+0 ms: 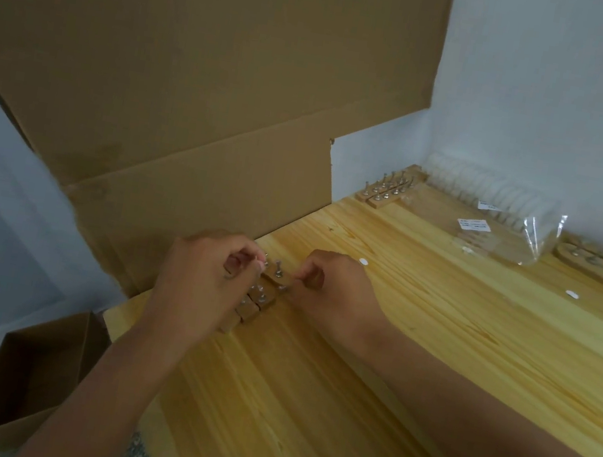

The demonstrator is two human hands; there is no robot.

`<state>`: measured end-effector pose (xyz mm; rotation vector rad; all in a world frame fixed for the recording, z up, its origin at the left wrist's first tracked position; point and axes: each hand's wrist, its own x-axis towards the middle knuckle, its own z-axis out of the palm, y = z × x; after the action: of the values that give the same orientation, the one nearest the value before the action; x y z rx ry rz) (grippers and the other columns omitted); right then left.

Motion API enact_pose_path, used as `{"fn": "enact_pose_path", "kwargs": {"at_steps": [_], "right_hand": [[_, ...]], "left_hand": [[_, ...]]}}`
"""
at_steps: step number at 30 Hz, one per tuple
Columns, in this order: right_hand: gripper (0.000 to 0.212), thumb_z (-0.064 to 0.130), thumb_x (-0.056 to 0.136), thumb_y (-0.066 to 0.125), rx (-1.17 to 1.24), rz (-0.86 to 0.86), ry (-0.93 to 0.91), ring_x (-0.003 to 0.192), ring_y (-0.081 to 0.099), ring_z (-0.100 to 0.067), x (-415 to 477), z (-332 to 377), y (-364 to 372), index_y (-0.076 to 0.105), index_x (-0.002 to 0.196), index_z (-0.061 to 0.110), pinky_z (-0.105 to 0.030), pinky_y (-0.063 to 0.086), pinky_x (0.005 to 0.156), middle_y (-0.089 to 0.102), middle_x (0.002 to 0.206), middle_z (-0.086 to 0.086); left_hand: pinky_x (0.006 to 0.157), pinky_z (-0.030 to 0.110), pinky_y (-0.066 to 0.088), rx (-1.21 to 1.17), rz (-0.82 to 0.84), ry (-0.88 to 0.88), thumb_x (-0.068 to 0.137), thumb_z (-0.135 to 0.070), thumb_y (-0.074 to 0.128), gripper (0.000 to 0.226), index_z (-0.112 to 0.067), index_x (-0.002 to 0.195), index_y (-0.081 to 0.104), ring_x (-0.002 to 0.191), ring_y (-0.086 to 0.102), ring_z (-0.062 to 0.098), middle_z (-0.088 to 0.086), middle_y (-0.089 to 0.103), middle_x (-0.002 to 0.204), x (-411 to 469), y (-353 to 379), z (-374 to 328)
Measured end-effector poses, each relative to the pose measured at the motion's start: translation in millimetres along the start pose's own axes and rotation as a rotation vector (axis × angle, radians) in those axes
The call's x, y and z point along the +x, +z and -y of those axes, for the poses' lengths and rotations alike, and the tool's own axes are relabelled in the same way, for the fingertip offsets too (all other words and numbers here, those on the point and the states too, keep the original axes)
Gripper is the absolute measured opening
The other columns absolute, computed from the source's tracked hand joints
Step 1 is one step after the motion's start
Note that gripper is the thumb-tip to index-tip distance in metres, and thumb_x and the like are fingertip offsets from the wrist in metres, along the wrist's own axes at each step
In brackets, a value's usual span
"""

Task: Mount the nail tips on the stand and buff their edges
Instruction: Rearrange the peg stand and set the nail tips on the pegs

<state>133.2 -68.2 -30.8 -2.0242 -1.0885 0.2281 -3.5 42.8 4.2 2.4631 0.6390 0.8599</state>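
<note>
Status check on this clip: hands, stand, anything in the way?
Left hand and right hand both pinching at pegs of the wooden stand. Anything held is too small to tell. Cardboard sheet close behind, not blocking.

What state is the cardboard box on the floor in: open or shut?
Open. The cardboard box beside the wooden table shows its inner walls from above, with no flap across the top. What is inside cannot be told.

Near the left edge of the pine table (408, 364) a wooden stand (261, 299) is laid. Along the far edge — a second stand (382, 192) with metal pins and clear bags (509, 225) are set. Small white pieces (363, 262) are scattered toward the right edge.
</note>
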Motion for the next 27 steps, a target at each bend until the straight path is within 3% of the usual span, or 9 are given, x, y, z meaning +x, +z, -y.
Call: {"fn": "enact_pose_path", "kwargs": {"at_steps": [1, 4, 8, 11, 13, 17, 19, 23, 27], "right_hand": [[0.006, 0.02, 0.085, 0.07, 0.001, -0.009, 0.011, 0.079, 0.059, -0.014, -1, 0, 0, 0.068, 0.083, 0.014, -0.032, 0.051, 0.07, 0.066, 0.081, 0.004], [0.007, 0.02, 0.087, 0.066, -0.022, -0.021, 0.018, 0.086, 0.059, -0.018, -2, 0, -2, 0.067, 0.085, 0.014, -0.036, 0.051, 0.074, 0.068, 0.084, 0.002], [0.018, 0.03, 0.094, 0.06, -0.33, 0.021, -0.105, 0.11, 0.05, -0.023, 3, 5, -9, 0.069, 0.105, 0.021, -0.032, 0.038, 0.085, 0.067, 0.109, -0.001], [0.023, 0.021, 0.097, 0.057, -0.451, 0.106, -0.238, 0.116, 0.047, -0.023, 9, 11, -15, 0.065, 0.119, 0.022, -0.029, 0.034, 0.083, 0.063, 0.119, 0.0], [0.023, 0.012, 0.097, 0.053, -0.556, 0.147, -0.31, 0.114, 0.05, -0.024, 11, 16, -17, 0.067, 0.114, 0.019, -0.028, 0.035, 0.081, 0.063, 0.116, -0.003], [0.014, 0.011, 0.097, 0.053, -0.677, 0.184, -0.347, 0.107, 0.054, -0.028, 13, 18, -15, 0.065, 0.105, 0.013, -0.029, 0.035, 0.072, 0.061, 0.11, -0.007], [0.005, 0.016, 0.095, 0.057, -0.578, 0.162, -0.282, 0.099, 0.058, -0.027, 14, 16, -16, 0.061, 0.098, 0.014, -0.029, 0.034, 0.066, 0.061, 0.105, -0.007], [0.009, 0.016, 0.084, 0.071, -0.104, 0.113, -0.099, 0.075, 0.058, -0.016, 13, 6, -16, 0.064, 0.087, 0.011, -0.03, 0.047, 0.067, 0.065, 0.084, 0.0], [0.003, 0.015, 0.086, 0.068, -0.097, 0.149, -0.087, 0.081, 0.061, -0.017, 12, 3, -11, 0.067, 0.088, 0.013, -0.033, 0.052, 0.074, 0.062, 0.083, 0.003]], "left_hand": [[0.067, 0.009, 0.044, -0.008, 0.014, 0.023, 0.08, -0.014, 0.075, 0.013, -0.026, 0.078, 0.073, 0.076, 0.063, 0.001, -0.017, 0.069, 0.078, -2, 3, -4], [0.08, 0.031, 0.039, 0.177, 0.098, 0.114, 0.078, -0.019, 0.078, 0.01, -0.029, 0.079, 0.075, 0.089, 0.062, 0.009, -0.014, 0.07, 0.09, -9, 16, -14], [0.084, 0.033, 0.024, 0.49, 0.186, 0.126, 0.079, -0.031, 0.075, 0.013, -0.028, 0.092, 0.076, 0.111, 0.055, 0.019, -0.01, 0.067, 0.11, -10, 26, -15], [0.082, 0.033, 0.024, 0.565, 0.196, 0.136, 0.072, -0.026, 0.081, 0.015, -0.024, 0.086, 0.076, 0.106, 0.058, 0.022, -0.007, 0.069, 0.105, -8, 24, -15], [0.077, 0.034, 0.024, 0.578, 0.189, 0.164, 0.062, -0.021, 0.088, 0.018, -0.022, 0.074, 0.075, 0.095, 0.062, 0.026, -0.003, 0.07, 0.095, -7, 23, -16], [0.078, 0.033, 0.024, 0.562, 0.179, 0.16, 0.066, -0.026, 0.087, 0.014, -0.023, 0.073, 0.076, 0.096, 0.062, 0.027, -0.002, 0.071, 0.095, -7, 24, -13], [0.077, 0.032, 0.023, 0.533, 0.146, 0.133, 0.069, -0.029, 0.084, 0.013, -0.023, 0.073, 0.074, 0.097, 0.061, 0.026, -0.002, 0.07, 0.095, -7, 26, -10], [0.079, 0.033, 0.024, 0.478, 0.089, 0.105, 0.071, -0.035, 0.081, 0.012, -0.027, 0.076, 0.074, 0.094, 0.057, 0.022, -0.008, 0.066, 0.091, -6, 27, -6], [0.091, 0.036, 0.024, 0.53, 0.123, 0.129, 0.07, -0.039, 0.081, 0.013, -0.029, 0.077, 0.075, 0.102, 0.054, 0.021, -0.008, 0.065, 0.101, -6, 28, -1]]}}
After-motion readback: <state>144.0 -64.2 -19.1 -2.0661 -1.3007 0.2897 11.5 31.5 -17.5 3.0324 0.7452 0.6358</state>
